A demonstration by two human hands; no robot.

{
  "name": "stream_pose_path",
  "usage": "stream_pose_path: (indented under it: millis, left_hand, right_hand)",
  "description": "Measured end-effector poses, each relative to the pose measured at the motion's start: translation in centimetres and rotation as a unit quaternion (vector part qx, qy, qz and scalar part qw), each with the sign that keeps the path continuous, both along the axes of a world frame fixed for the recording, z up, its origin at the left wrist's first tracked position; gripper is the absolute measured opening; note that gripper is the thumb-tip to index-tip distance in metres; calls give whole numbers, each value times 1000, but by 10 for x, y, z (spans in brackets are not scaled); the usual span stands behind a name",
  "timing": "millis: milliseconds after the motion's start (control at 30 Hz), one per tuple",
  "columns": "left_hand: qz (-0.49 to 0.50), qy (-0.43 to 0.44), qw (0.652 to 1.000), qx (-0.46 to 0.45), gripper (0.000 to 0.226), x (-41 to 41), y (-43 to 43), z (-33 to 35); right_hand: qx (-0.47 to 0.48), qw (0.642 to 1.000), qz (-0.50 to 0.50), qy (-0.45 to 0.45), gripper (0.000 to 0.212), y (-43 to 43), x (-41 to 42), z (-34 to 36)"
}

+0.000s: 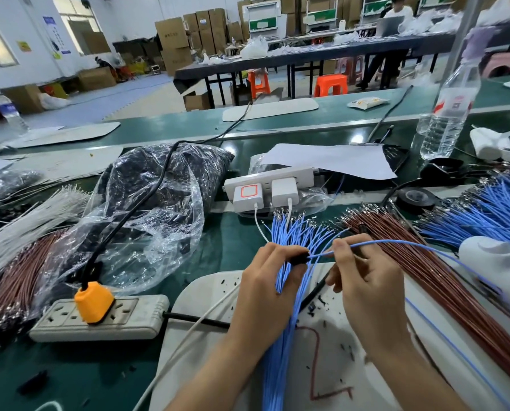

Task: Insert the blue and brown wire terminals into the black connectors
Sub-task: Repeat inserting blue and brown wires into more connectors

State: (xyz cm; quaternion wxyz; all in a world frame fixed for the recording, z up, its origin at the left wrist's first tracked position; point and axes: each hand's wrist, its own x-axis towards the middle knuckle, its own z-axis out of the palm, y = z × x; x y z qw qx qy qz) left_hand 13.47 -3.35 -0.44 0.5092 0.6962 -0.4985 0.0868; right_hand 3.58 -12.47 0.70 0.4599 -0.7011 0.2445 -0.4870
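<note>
My left hand point(270, 280) pinches a small black connector point(299, 258) between thumb and fingers. My right hand point(366, 280) pinches a single blue wire point(411, 242) just right of the connector, and the wire's end meets the connector's right side. The blue wire arcs away to the right. Under my hands a bundle of blue wires point(286, 321) runs from the power strip toward me across a white board point(212, 295). A bundle of brown wires point(425, 268) fans out at the right. A clear bag of black connectors point(159, 185) lies at the left.
A grey power strip point(105, 318) with an orange plug point(93, 302) lies at the lower left. A white strip with chargers point(265, 188) sits behind the wires. More blue wires point(491, 209), a tape roll point(415, 198) and a water bottle point(449, 114) stand at the right.
</note>
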Motion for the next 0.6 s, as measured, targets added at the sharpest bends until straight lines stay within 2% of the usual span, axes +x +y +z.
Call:
stream_pose_path:
  millis: [200, 367, 433, 533, 600]
  left_hand:
    - [-23, -3, 1000, 7, 20, 0, 0, -1]
    - [-33, -11, 999, -8, 19, -1, 0, -2]
    - [-29, -12, 999, -12, 19, -1, 0, -1]
    - [-17, -7, 1000, -11, 19, -1, 0, 1]
    - [-14, -23, 1000, -1, 22, -1, 0, 2]
  right_hand:
    - [96, 995, 10, -22, 28, -3, 0, 0]
    - [98, 993, 68, 2, 29, 2, 2, 1]
    - [127, 988, 83, -18, 35, 4, 2, 3]
    - [223, 968, 98, -65, 48, 0, 3, 4]
    - [211, 971, 100, -49, 45, -3, 2, 2]
